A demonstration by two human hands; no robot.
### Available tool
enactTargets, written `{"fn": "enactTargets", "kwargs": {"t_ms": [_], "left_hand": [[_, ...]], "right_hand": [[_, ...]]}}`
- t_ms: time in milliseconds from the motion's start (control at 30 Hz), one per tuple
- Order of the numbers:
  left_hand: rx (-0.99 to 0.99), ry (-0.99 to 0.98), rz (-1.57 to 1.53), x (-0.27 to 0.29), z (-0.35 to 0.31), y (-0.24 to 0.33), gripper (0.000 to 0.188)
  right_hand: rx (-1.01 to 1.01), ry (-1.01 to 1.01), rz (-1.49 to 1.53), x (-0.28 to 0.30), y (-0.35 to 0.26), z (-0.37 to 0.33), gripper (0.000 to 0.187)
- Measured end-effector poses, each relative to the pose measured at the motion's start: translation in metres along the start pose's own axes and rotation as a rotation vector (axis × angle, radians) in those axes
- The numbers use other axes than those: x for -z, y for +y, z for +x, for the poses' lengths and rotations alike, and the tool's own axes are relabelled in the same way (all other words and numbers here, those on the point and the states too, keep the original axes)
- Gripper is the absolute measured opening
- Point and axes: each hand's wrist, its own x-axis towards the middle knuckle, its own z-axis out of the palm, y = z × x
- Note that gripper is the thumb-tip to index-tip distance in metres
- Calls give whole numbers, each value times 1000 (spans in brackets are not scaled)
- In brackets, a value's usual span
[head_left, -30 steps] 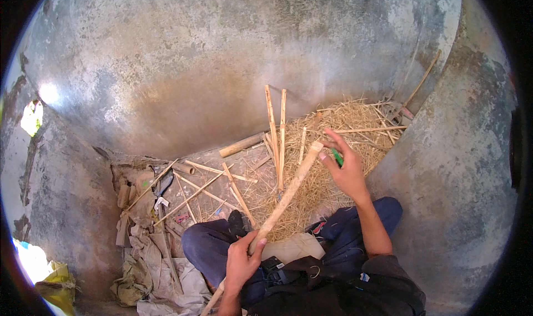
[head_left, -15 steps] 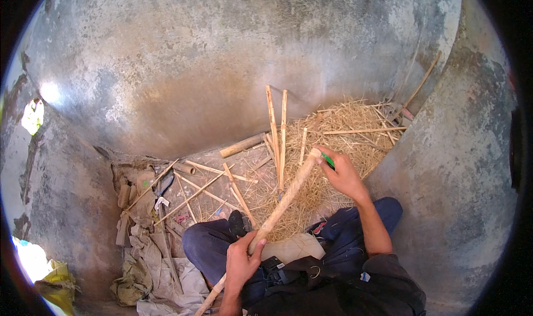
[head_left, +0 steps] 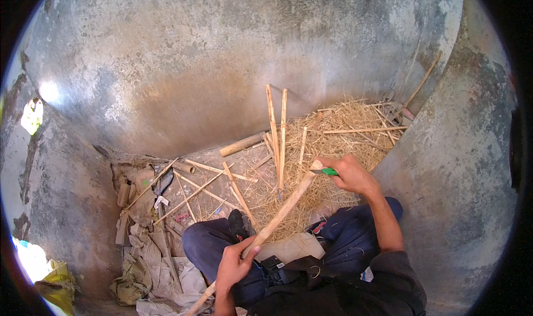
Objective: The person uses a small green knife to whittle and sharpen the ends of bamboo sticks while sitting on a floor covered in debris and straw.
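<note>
A long pale bamboo stick (head_left: 286,208) slants across my lap, from the lower left up to its blunt far end. My left hand (head_left: 234,266) is wrapped around its lower part, beside my left knee. At the far end, my right hand (head_left: 353,174) grips a knife with a green handle (head_left: 329,172). The dark blade lies across the stick just below its tip, and a finger of that hand reaches the tip. A pale flat piece (head_left: 294,248) rests between my legs under the stick.
Straw-like shavings (head_left: 344,127) are heaped against the wall. Two split sticks (head_left: 283,133) lean upright there, beside a thick bamboo piece (head_left: 241,144). Several thin strips (head_left: 194,196) lie crossed at left, near crumpled sacking (head_left: 177,277). Curved concrete walls (head_left: 222,66) enclose me closely.
My right hand has moved slightly down and right, turning so the knife's blade now shows across the stick. The stick's far end is a little lower; my left hand has shifted down and left.
</note>
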Motion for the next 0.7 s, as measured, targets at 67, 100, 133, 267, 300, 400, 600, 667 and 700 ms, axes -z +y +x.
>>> {"fn": "enactTargets", "kwargs": {"t_ms": [67,100,133,267,300,400,600,667,700], "left_hand": [[101,-82,27,11,-1,-2,39],[151,-123,41,18,-1,-3,40],[108,-120,6,24,-2,-15,40],[16,-99,-26,36,-7,-43,40],[14,-96,-7,37,-7,-41,40],[-42,-67,-55,32,-1,-28,37],[20,-128,-129,24,9,-16,38],[32,-160,-163,21,12,-19,40],[38,-178,-180,19,14,-18,42]], "right_hand": [[-5,-63,-17,1,-2,-1,58],[-10,-100,-17,2,-2,-3,58],[-16,-137,-16,2,-2,-5,57],[11,-160,50,6,-4,-8,51],[11,-126,64,1,-4,-10,50],[-117,-72,138,-5,3,-5,44],[-131,206,83,-20,17,2,49],[-141,231,-9,-23,18,0,51],[-137,242,-2,-24,20,-2,52]]}}
